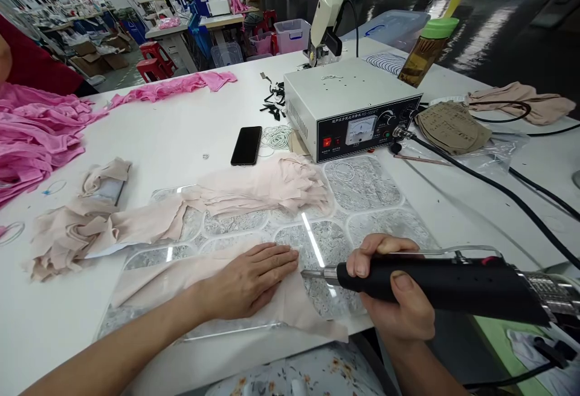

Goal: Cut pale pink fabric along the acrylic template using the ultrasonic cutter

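Note:
My left hand (258,275) lies flat, fingers stretched out, on a thin pale pink cloth piece (176,278). Under the cloth is a clear-covered board with grey marbled panels (371,182). In my right hand (399,293) is a black handheld ultrasonic welder (435,281), its fingers wrapped round the body. The welder's thin metal tip points left and meets the cloth's edge, close to my left fingertips; whether it presses on the cloth I cannot tell. Just beyond my hands, a stack of pale pink cloth strips (267,185) rests across the board.
A welder control box (353,106) stands behind, its cable (493,185) running to the right. A black phone (247,145) lies beside it. Bunched beige cloth (67,233) and pink fabric (40,124) are at left. A green-lidded bottle (428,52) and brown templates (453,127) are right.

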### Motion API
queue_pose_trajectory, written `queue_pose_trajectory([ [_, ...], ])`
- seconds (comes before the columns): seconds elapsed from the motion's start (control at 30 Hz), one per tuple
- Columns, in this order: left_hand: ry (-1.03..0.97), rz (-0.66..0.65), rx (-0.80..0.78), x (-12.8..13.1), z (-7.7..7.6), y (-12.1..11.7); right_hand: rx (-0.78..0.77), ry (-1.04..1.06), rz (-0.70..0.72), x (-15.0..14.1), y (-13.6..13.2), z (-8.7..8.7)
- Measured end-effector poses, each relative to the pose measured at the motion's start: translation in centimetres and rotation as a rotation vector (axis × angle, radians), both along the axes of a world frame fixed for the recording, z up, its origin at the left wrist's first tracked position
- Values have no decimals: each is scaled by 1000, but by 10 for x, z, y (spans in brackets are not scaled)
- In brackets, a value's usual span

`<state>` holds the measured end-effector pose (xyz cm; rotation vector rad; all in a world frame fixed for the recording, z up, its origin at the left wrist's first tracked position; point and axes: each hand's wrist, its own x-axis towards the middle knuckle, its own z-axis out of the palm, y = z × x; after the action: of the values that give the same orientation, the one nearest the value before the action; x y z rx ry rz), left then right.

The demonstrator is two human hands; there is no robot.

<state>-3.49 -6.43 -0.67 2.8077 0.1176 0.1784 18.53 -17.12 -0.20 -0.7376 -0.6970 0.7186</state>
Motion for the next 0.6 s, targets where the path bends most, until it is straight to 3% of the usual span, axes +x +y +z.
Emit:
queue_pose_trajectory([
  [0.6, 0, -49, 38, 0, 3, 4, -22, 23, 62, 0, -4, 5],
])
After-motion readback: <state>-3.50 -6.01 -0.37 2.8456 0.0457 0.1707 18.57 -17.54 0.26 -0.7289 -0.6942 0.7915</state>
